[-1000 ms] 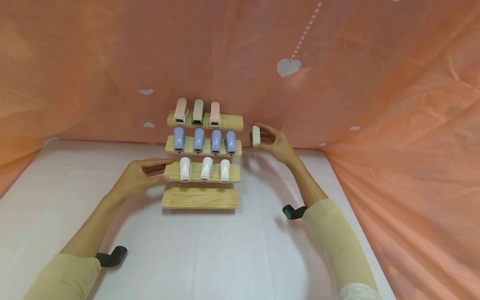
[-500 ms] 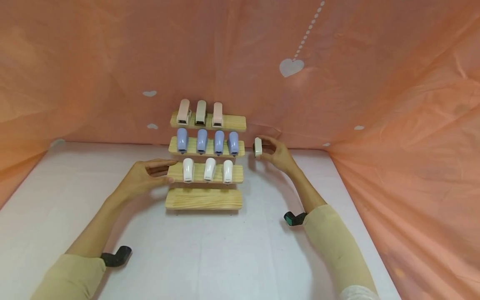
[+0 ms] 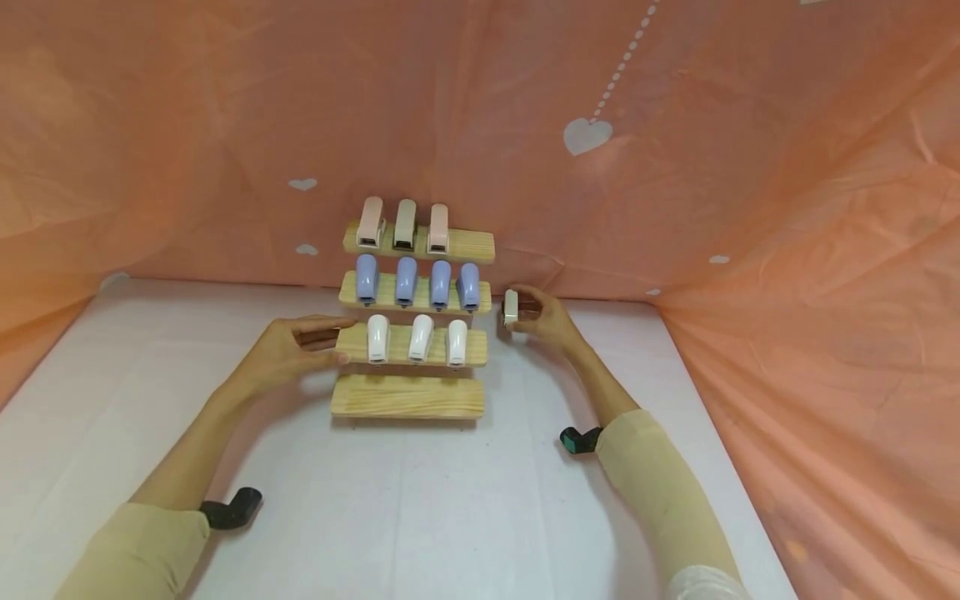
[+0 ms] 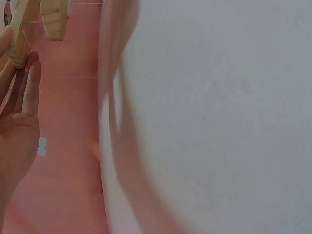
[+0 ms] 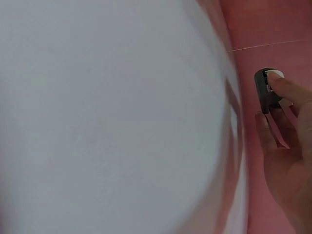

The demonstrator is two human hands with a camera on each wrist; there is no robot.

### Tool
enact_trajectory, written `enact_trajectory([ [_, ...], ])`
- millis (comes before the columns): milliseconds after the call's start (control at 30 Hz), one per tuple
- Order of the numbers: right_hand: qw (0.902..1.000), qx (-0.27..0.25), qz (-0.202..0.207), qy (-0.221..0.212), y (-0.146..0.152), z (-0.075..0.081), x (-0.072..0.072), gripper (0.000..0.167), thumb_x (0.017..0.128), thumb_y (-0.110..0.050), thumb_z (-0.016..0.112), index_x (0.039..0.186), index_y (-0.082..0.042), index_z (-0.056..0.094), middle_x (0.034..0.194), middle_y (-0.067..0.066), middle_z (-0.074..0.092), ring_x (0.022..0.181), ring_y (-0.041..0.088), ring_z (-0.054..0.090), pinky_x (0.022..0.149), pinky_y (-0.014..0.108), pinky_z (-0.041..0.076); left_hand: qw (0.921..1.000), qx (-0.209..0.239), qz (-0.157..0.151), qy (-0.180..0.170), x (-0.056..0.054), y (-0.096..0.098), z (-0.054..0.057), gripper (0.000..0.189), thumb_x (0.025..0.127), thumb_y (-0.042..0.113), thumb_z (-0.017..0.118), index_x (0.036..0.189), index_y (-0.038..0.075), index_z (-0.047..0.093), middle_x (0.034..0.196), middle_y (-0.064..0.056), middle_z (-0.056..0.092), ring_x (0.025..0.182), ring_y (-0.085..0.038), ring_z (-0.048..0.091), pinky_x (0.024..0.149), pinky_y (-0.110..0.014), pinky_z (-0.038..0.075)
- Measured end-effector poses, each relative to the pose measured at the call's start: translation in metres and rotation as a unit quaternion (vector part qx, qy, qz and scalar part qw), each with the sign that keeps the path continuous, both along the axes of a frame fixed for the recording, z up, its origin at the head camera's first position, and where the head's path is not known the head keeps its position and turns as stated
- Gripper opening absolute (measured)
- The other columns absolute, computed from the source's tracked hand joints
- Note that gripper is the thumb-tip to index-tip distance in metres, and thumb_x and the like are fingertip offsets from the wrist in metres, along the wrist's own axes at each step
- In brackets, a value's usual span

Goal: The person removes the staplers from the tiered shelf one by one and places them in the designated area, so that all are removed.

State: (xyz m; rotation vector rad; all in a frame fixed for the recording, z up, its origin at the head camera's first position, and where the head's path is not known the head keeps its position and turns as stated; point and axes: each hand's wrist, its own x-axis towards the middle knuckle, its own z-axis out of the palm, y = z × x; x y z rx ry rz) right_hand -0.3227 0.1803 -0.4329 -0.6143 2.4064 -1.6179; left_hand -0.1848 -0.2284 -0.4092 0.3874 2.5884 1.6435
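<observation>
My left hand (image 3: 281,354) holds the left end of the third shelf board (image 3: 352,343) of a wooden tiered rack. In the left wrist view, its thumb and fingers lie on either side of the board end (image 4: 20,48). To the right of the rack, my right hand (image 3: 551,321) grips a small stapler (image 3: 512,307) between thumb and fingers. Its top is pale and its base (image 5: 261,85) dark, as the right wrist view shows. Three white staplers (image 3: 421,340) stand on the third board, several blue ones (image 3: 407,282) above them.
On the top board (image 3: 474,244) stand two pink staplers (image 3: 371,222) and a pale green stapler (image 3: 405,223). The lowest board (image 3: 407,398) is bare wood. A white cloth (image 3: 420,517) covers the table, with an orange-pink curtain (image 3: 480,100) behind and at the sides.
My right hand has lowered the stapler beside the rack and brought it slightly nearer the boards. The left hand keeps its place on the third board; the view has shifted a little.
</observation>
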Motion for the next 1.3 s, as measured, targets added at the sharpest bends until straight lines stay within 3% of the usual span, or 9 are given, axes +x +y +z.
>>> enact_trajectory([
  [167,0.9999,0.008,-0.006,0.005,-0.001,-0.013,-0.006,0.071,0.078,0.006,0.079,0.142,-0.001,0.049,0.130,0.025,0.058,0.117,0.039,0.059,0.098,0.045,0.051,0.9999,0.010,-0.003,-0.005,-0.001,0.000,-0.001,0.056,0.086,0.022,0.081,0.135,0.004,0.062,0.133,-0.016,0.061,0.112,-0.009,0.063,0.088,-0.016,0.051],
  [433,0.9981,0.053,-0.011,0.031,-0.002,-0.021,-0.007,0.069,0.078,0.000,0.083,0.141,-0.004,0.053,0.128,0.021,0.061,0.115,0.035,0.061,0.100,0.045,0.049,0.9996,0.026,-0.009,-0.005,-0.002,-0.001,-0.002,0.056,0.085,0.019,0.081,0.135,0.002,0.060,0.134,-0.017,0.060,0.113,-0.011,0.062,0.088,-0.018,0.052],
  [633,0.9980,0.062,-0.012,0.013,-0.003,-0.026,-0.006,0.070,0.078,0.000,0.083,0.141,-0.002,0.052,0.130,0.021,0.059,0.120,0.034,0.058,0.104,0.039,0.047,0.9994,0.031,-0.010,-0.012,-0.001,0.000,-0.001,0.057,0.086,0.018,0.080,0.135,0.000,0.060,0.135,-0.018,0.059,0.112,-0.009,0.062,0.088,-0.019,0.052],
  [1033,0.9971,0.074,-0.018,-0.005,-0.004,-0.025,-0.004,0.073,0.080,-0.004,0.083,0.144,-0.006,0.048,0.137,0.019,0.054,0.125,0.034,0.054,0.107,0.042,0.043,0.9991,0.040,-0.011,-0.013,-0.001,0.000,-0.001,0.056,0.087,0.017,0.079,0.136,0.001,0.059,0.135,-0.019,0.059,0.110,-0.005,0.062,0.089,-0.019,0.052],
  [1300,0.9973,0.062,-0.040,0.005,-0.003,-0.022,-0.007,0.065,0.084,-0.013,0.081,0.142,-0.007,0.053,0.134,0.017,0.058,0.120,0.033,0.058,0.104,0.043,0.046,0.9997,0.022,-0.004,-0.007,0.003,0.001,0.000,0.054,0.089,0.021,0.078,0.137,0.005,0.060,0.138,-0.016,0.057,0.111,-0.004,0.060,0.090,-0.015,0.050],
])
